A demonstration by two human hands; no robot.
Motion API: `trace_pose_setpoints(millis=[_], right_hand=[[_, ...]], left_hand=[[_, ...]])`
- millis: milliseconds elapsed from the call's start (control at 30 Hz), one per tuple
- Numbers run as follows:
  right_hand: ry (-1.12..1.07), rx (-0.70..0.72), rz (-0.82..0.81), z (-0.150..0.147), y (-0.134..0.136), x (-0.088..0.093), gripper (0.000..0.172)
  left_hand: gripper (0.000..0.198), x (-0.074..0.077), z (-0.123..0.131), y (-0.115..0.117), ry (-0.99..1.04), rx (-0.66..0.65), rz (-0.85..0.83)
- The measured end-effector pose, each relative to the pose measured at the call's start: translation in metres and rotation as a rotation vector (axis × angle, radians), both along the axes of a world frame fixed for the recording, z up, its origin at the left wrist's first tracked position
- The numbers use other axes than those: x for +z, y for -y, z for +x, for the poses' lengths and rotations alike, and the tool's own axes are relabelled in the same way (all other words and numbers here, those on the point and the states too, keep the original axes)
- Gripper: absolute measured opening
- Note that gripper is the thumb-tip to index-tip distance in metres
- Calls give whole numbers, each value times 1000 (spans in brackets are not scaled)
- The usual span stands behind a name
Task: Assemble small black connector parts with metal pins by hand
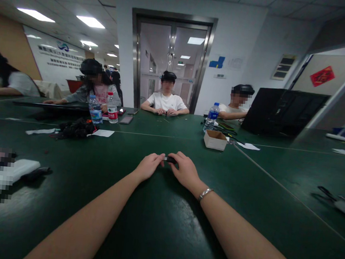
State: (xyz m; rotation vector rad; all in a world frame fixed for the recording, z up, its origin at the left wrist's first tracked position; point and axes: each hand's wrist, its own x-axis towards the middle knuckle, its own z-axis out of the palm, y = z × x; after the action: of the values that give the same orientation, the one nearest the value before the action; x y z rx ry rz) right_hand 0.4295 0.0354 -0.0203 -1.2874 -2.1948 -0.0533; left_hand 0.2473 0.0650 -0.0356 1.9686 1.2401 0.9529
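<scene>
Between my two hands, just above the green tabletop (165, 209), is a small black stick with a silver end (171, 160). It lies roughly level and is too small to name more exactly. The fingers of my left hand (150, 165) pinch its silver end. My right hand (187, 171), with a metal bracelet at the wrist, is closed around the black body and hides part of it.
An open cardboard box (215, 141) stands ahead right by a water bottle (211, 117). Ahead left are tangled black cables (74, 129), paper, and two bottles. A large black monitor (282, 113) is at far right. Several people in headsets sit around the table.
</scene>
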Motion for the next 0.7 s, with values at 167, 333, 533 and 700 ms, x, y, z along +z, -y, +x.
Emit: trace_pose_setpoints(millis=[167,333,533,700], right_hand=[[-7,-1,-12,0,1,1,23],[6,10,-5,0,0,0,24],[-10,14,-19,0,0,0,24],[4,39,-26,0,0,0,25]], left_hand=[[60,-3,-4,-1,134,-5,-23],[38,-4,-3,-3,54,-29,-13],[53,-3,-4,0,143,-49,-29],[35,-4,-3,-2,64,-59,-21]])
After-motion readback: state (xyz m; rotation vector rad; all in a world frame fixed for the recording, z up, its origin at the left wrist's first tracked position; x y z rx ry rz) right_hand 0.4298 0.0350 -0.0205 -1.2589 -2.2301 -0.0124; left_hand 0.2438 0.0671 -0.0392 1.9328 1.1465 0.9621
